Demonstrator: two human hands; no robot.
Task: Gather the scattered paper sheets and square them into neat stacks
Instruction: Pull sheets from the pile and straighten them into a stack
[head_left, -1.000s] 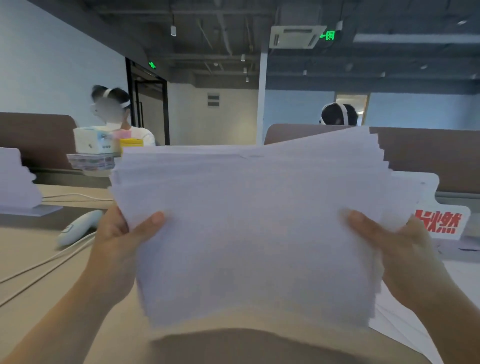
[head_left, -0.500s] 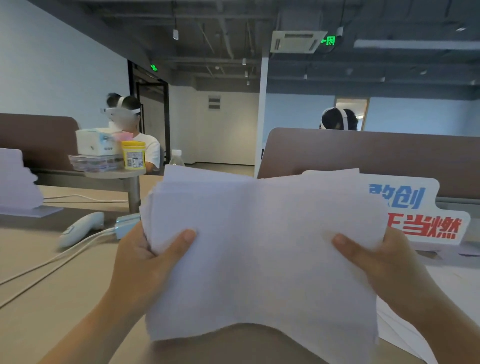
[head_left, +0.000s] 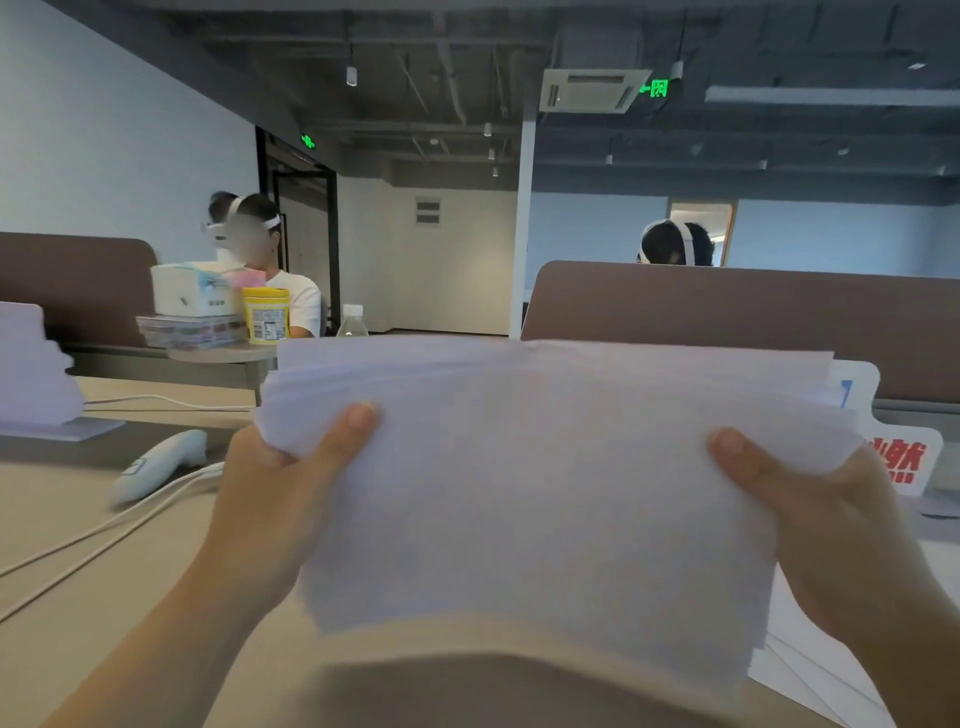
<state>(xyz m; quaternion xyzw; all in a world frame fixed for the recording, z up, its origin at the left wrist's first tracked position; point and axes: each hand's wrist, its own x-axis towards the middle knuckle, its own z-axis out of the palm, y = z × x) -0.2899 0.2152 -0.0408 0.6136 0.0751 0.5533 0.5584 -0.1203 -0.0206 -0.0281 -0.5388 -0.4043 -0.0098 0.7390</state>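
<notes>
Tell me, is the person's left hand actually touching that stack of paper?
Touching. The head view shows the left hand gripping the paper stack at its left edge, thumb pressed on the front sheet; the right hand grips the opposite edge.

The paper stack (head_left: 545, 493) sits mid-frame above the counter (head_left: 78, 597), left hand (head_left: 270, 499) at its left edge, right hand (head_left: 831, 519) at its right. A sign (head_left: 904, 460) stands behind it, right; loose sheets (head_left: 810, 675) lie lower right.

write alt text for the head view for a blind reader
The left hand and right hand grip the sides of a thick bundle of white paper sheets, upright over a beige desk. Its edges are uneven; loose sheets lie lower right.
</notes>
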